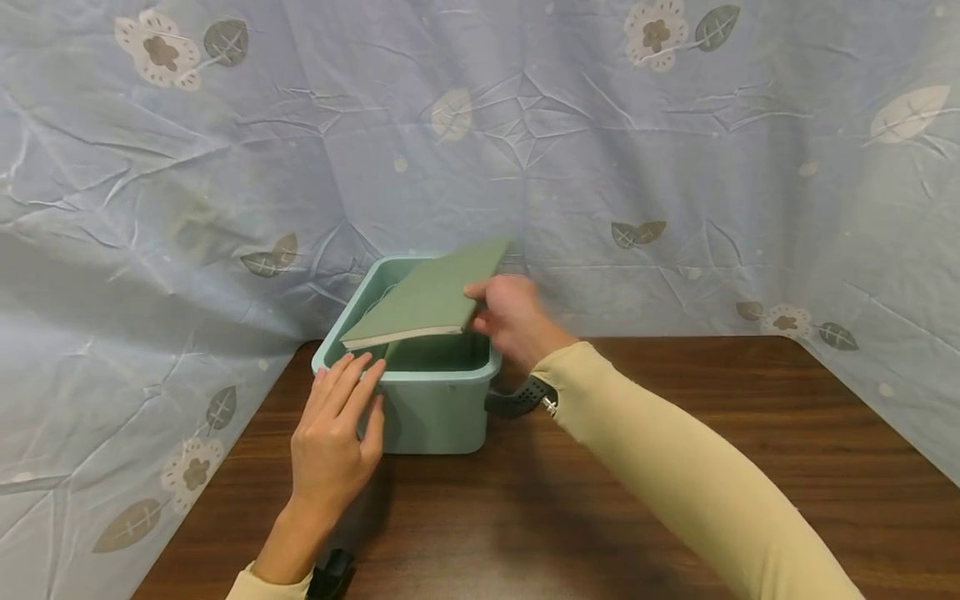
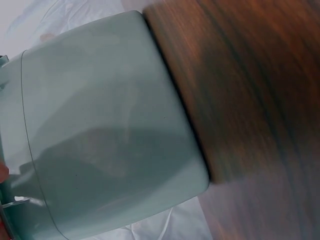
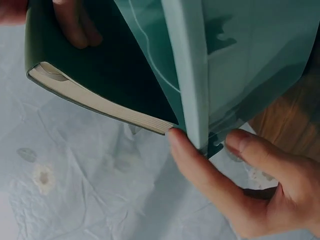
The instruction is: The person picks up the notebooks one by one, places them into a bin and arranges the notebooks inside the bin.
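Note:
A green notebook (image 1: 431, 292) with pale page edges is tilted over a light teal bin (image 1: 435, 417). My right hand (image 1: 513, 317) pinches its right edge, thumb on top. In the right wrist view, fingertips (image 3: 77, 30) press the dark underside of the notebook, whose near corner is close to the bin's rim (image 3: 187, 75). My left hand (image 1: 333, 442) rests at the bin's near-left rim with fingers fairly straight; the thumb lies along the outer wall. The bin's wall (image 2: 110, 110) fills much of the left wrist view. The notebook hides part of the bin's inside.
The bin stands on a dark wooden table (image 1: 637, 500), near its back-left part. A pale, flower-patterned cloth (image 1: 562, 167) hangs behind and along both sides. Dark straps circle both wrists; the right strap (image 1: 517, 400) is beside the bin's right wall.

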Available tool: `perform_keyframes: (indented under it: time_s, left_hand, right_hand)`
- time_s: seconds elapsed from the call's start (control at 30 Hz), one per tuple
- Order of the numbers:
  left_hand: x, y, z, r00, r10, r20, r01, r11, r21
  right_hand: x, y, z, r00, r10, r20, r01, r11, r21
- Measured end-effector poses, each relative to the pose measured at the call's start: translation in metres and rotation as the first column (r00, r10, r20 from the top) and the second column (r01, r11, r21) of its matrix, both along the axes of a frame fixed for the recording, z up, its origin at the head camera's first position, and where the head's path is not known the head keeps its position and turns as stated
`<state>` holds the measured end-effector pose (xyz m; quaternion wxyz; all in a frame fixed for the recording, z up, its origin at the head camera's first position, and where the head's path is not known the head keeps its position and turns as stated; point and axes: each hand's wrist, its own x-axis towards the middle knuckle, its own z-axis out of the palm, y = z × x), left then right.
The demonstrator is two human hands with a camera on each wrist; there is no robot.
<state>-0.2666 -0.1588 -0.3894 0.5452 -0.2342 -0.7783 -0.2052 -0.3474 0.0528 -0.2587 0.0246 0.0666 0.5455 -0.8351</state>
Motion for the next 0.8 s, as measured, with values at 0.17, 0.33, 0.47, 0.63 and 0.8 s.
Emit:
perform_keyframes:
  time_s: [0.17, 0.33, 0.47, 0.63, 0.8]
  left_hand:
    - [0.0, 0.001, -0.001, 1.0, -0.003, -0.011, 0.004, 1.0, 0.005]
    - [-0.001, 0.002, 0.001, 1.0, -0.005, -0.021, 0.005, 1.0, 0.003]
    - [-0.001, 0.002, 0.001, 1.0, 0.003, -0.019, -0.003, 1.0, -0.002]
    - [0.0, 0.002, 0.0, 1.0, 0.005, -0.017, -0.005, 1.0, -0.002]
    - [0.0, 0.002, -0.001, 1.0, 0.01, -0.017, -0.01, 1.0, -0.003]
  right_hand:
    - [-0.005, -0.007, -0.006, 1.0, 0.004, -0.001, -0.004, 1.0, -0.026]
    - [-0.008, -0.009, -0.009, 1.0, 0.002, 0.008, -0.002, 1.0, 0.004]
    - [-0.007, -0.011, -0.008, 1.0, 0.0, 0.013, -0.001, 0.999, 0.046]
    - [-0.007, -0.013, -0.008, 0.999, 0.014, 0.029, -0.016, 0.997, 0.079]
    - [-0.008, -0.009, -0.005, 0.997, 0.073, 0.033, -0.076, 0.992, 0.104]
